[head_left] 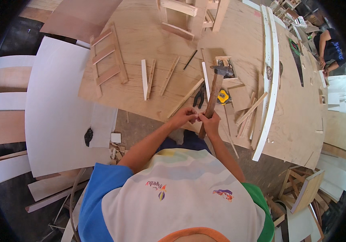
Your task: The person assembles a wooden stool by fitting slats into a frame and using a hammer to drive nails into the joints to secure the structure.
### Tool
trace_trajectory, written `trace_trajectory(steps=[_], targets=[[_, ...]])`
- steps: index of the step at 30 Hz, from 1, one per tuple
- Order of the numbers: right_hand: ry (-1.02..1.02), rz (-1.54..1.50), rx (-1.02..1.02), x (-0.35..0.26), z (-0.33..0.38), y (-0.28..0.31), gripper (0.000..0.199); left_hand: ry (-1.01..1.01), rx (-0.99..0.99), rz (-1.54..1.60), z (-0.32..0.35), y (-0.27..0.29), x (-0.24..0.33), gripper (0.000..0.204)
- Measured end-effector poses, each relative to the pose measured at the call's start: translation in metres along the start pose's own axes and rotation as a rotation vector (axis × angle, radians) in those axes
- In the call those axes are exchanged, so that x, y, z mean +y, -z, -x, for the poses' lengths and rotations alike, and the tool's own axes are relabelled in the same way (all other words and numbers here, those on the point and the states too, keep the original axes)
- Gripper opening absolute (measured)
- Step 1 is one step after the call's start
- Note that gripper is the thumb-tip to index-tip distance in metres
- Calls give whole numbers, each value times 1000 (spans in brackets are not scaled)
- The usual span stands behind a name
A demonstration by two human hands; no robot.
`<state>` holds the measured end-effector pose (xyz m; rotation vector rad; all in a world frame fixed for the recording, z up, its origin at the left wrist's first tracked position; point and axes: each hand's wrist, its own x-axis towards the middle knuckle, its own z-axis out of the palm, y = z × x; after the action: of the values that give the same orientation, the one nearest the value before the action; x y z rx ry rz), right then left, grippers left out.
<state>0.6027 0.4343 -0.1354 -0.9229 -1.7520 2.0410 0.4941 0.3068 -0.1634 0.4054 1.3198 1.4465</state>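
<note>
My right hand (pixel 210 122) is closed around the lower wooden handle of a hammer (pixel 214 92), whose dark metal head points away from me. Close beside it, my left hand (pixel 184 117) is pinched; its fingertips nearly meet those of the right hand. Whatever sits between them is too small to make out. Both hands are over the near edge of a plywood worktable (pixel 140 109). Just beyond them lie dark pliers (pixel 199 98) and a yellow tape measure (pixel 223 97). A small wooden box (pixel 230 64) with small contents stands behind the hammer head.
Thin wooden strips (pixel 169 76) lie about the table. A ladder-like frame (pixel 106 56) rests at left, a wooden frame (pixel 189 20) at the far side. A long white strip (pixel 270 80) and a saw (pixel 298 64) lie right. Another person (pixel 330 48) works at far right.
</note>
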Motion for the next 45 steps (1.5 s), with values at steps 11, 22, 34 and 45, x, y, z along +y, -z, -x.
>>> trace_trajectory(steps=[11, 22, 34, 45], targets=[[-17, 135, 7, 17, 87, -69, 13, -73, 31, -87, 107, 32, -17, 17], [-70, 161, 14, 44, 141, -119, 15, -116, 209, -178, 176, 54, -41, 10], [17, 340, 95, 52, 49, -146, 25, -146, 617, -190, 157, 117, -19, 11], [56, 525, 146, 78, -93, -171, 25, -68, 681, -127, 133, 162, 39, 11]])
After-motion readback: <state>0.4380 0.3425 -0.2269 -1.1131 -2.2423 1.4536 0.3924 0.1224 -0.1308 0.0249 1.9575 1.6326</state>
